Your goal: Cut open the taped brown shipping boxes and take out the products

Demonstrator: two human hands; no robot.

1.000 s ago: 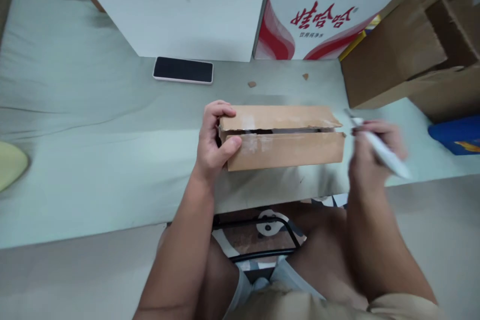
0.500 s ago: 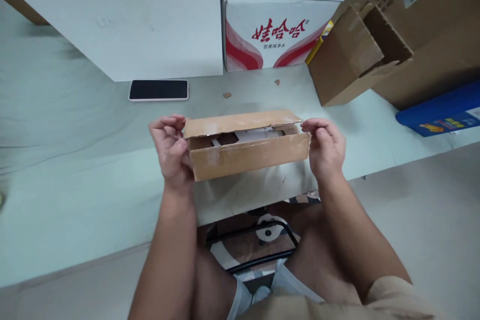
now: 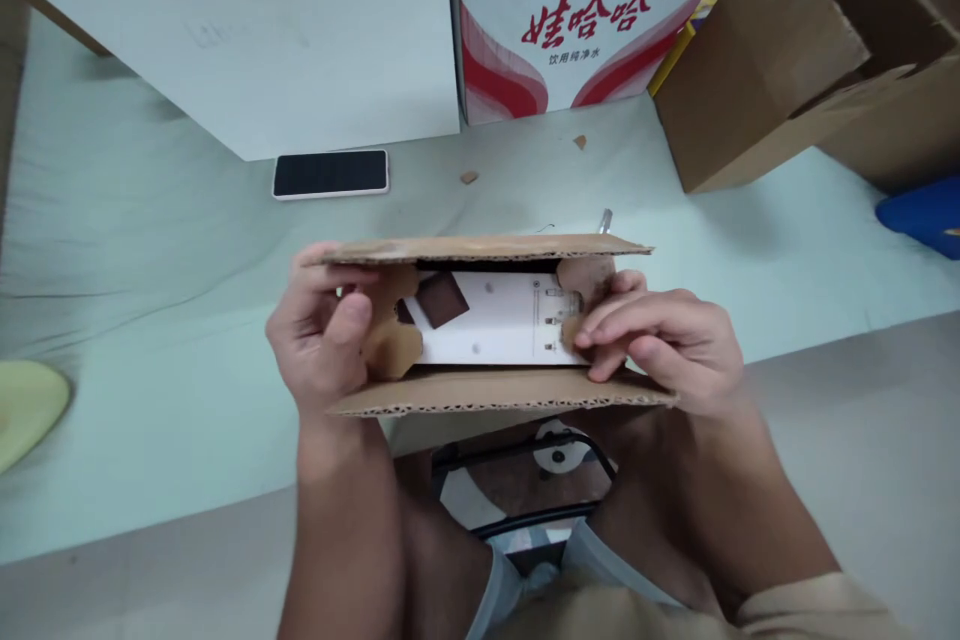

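Observation:
A brown cardboard box (image 3: 510,388) is held in front of me with its two long top flaps spread apart. Inside lies a white printed box (image 3: 495,315) with a dark brown square and small pictures on it. My left hand (image 3: 326,330) is closed around the left end, thumb near a small inner end flap (image 3: 394,350). At the right end, my right hand (image 3: 667,335) has its fingers reaching in over the other inner flap (image 3: 586,278), gripping the box there. Part of the white box is hidden under these end flaps.
A phone (image 3: 331,174) lies on the pale green table cover (image 3: 165,320), with cardboard scraps (image 3: 469,177) farther right. White cartons (image 3: 300,30) and a red-and-white water carton (image 3: 559,30) line the back. An open brown box (image 3: 757,50) and a blue item (image 3: 926,215) are at right.
The box's top flaps have been spread wide, exposing the white box. My right fingers have moved in over the right end. The view has shifted closer, and a small shiny object now shows behind.

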